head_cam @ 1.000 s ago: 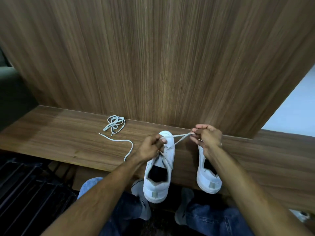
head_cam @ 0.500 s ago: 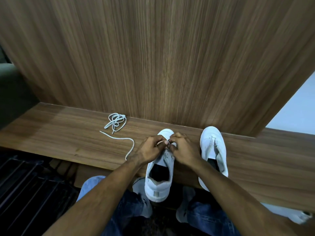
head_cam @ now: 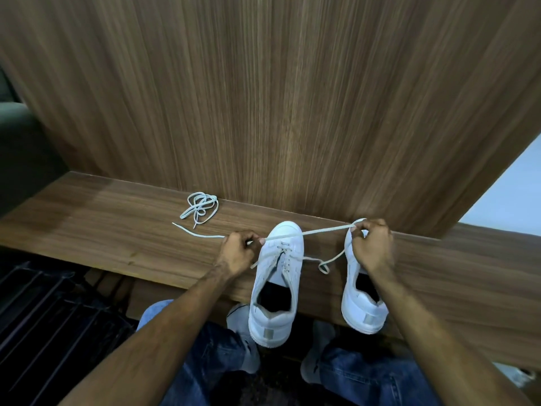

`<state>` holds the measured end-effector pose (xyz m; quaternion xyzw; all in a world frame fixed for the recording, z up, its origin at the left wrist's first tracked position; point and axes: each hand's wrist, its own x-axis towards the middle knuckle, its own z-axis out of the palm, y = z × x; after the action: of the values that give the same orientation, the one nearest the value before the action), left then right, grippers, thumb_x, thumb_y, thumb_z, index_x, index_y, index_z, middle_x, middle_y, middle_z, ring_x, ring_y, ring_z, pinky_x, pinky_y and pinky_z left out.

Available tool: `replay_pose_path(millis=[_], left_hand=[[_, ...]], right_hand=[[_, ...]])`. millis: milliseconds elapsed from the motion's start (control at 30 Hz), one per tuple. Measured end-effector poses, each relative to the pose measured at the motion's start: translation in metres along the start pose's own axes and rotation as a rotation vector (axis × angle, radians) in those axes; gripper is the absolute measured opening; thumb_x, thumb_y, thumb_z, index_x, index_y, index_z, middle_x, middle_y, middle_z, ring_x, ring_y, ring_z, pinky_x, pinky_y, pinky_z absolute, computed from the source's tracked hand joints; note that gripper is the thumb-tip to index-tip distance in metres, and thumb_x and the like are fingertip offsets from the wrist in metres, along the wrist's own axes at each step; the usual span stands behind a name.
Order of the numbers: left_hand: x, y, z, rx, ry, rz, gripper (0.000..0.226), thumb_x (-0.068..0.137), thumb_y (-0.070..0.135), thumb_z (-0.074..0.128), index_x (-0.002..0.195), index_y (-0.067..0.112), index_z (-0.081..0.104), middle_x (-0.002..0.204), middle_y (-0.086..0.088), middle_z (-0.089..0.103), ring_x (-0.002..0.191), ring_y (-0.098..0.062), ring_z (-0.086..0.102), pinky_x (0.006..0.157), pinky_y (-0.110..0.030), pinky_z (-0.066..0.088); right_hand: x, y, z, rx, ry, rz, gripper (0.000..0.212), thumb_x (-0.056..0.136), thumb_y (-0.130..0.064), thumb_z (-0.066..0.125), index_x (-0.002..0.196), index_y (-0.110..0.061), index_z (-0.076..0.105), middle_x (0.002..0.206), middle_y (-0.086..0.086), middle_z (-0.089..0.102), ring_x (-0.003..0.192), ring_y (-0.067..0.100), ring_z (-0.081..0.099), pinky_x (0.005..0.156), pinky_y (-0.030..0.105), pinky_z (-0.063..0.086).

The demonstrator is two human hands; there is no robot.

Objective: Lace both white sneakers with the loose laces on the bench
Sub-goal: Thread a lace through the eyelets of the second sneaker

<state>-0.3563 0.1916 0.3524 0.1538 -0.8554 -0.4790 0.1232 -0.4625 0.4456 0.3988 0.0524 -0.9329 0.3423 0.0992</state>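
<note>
While the left sneaker lies toe-to-twelve on the table, its lace stretches nine-to-three between the pinching left hand and right hand; the left is nearer its eyelets.

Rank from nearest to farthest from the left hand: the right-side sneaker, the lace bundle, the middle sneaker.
From the left hand:
1. Middle sneaker, just right of it, almost touching.
2. Lace bundle, up-left near the wall.
3. Right-side sneaker, far right, under the right hand.

Right sneaker's toe and eyelets behind the right hand.
</note>
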Motion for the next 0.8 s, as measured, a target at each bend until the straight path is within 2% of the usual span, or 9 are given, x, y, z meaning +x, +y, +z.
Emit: replay_pose_path(millis=[67,133,200,267,367,467,567,700,800], left_hand=[[-0.004,0.01,0.007,0.011,-0.024,0.021,0.014,0.084,0.038,0.066,0.073,0.03,0.07,0.073,0.003,0.072,0.073,-0.018,0.067,0.071,-0.031,0.053],[-0.009,0.025,0.015,0.049,-0.059,0.09,0.013,0.085,0.037,0.066,0.079,0.028,0.072,0.076,0.008,0.071,0.078,-0.014,0.067,0.075,-0.033,0.054],[-0.011,0.034,0.023,0.079,-0.086,0.136,0.012,0.088,0.029,0.066,0.081,0.023,0.074,0.082,0.004,0.07,0.082,-0.014,0.065,0.078,-0.032,0.051],[-0.013,0.041,0.026,0.118,-0.097,0.138,0.012,0.089,0.028,0.065,0.087,0.021,0.075,0.089,0.001,0.069,0.087,-0.015,0.063,0.079,-0.03,0.048],[-0.015,0.038,0.024,0.16,-0.081,0.172,0.013,0.089,0.029,0.064,0.089,0.021,0.074,0.088,0.003,0.069,0.086,-0.013,0.062,0.078,-0.028,0.047],[-0.018,0.03,0.02,0.146,-0.058,0.193,0.014,0.09,0.024,0.064,0.086,0.016,0.074,0.081,0.002,0.069,0.08,-0.014,0.062,0.072,-0.025,0.045],[-0.018,0.025,0.019,0.105,-0.031,0.167,0.013,0.091,0.022,0.064,0.084,0.014,0.074,0.076,0.005,0.067,0.076,-0.013,0.06,0.069,-0.021,0.042],[-0.015,0.03,0.028,0.064,-0.063,0.161,0.015,0.087,0.028,0.064,0.084,0.017,0.074,0.08,0.005,0.067,0.081,-0.013,0.061,0.078,-0.032,0.048],[-0.014,0.033,0.031,0.092,-0.057,0.11,0.02,0.084,0.038,0.06,0.088,0.023,0.073,0.086,0.004,0.066,0.086,-0.015,0.062,0.078,-0.032,0.048]], right_hand=[[-0.011,-0.003,0.01,-0.098,-0.044,-0.153,0.036,0.077,-0.006,0.063,0.113,-0.013,0.067,0.121,0.011,0.059,0.111,0.035,0.056,0.101,0.047,0.041],[-0.023,-0.01,0.022,-0.095,-0.188,-0.365,0.046,0.076,-0.008,0.063,0.122,-0.014,0.061,0.127,0.008,0.057,0.117,0.033,0.053,0.102,0.048,0.04],[-0.034,-0.022,0.033,-0.092,-0.353,-0.512,0.046,0.079,-0.01,0.06,0.124,-0.014,0.06,0.129,0.006,0.058,0.126,0.029,0.049,0.107,0.043,0.036],[-0.042,-0.032,0.038,-0.134,-0.411,-0.566,0.038,0.082,-0.008,0.056,0.118,-0.015,0.065,0.123,0.005,0.062,0.125,0.026,0.049,0.108,0.037,0.03],[-0.045,-0.043,0.034,-0.168,-0.346,-0.536,0.025,0.085,-0.012,0.054,0.102,-0.02,0.072,0.106,0.0,0.071,0.106,0.022,0.06,0.1,0.034,0.033],[-0.043,-0.041,0.025,-0.211,-0.291,-0.425,0.023,0.085,-0.014,0.054,0.095,-0.022,0.073,0.097,0.0,0.074,0.097,0.025,0.063,0.097,0.034,0.038],[-0.044,-0.038,0.021,-0.235,-0.334,-0.354,0.026,0.085,-0.013,0.051,0.1,-0.022,0.071,0.099,0.005,0.073,0.099,0.028,0.062,0.096,0.033,0.04],[-0.049,-0.041,0.029,-0.023,-0.475,-0.431,0.04,0.085,-0.008,0.055,0.123,-0.02,0.061,0.118,0.003,0.068,0.111,0.023,0.06,0.094,0.033,0.046],[-0.05,-0.047,0.04,0.06,-0.464,-0.378,0.03,0.089,-0.009,0.056,0.115,-0.017,0.068,0.112,0.0,0.071,0.104,0.019,0.064,0.086,0.027,0.046]])
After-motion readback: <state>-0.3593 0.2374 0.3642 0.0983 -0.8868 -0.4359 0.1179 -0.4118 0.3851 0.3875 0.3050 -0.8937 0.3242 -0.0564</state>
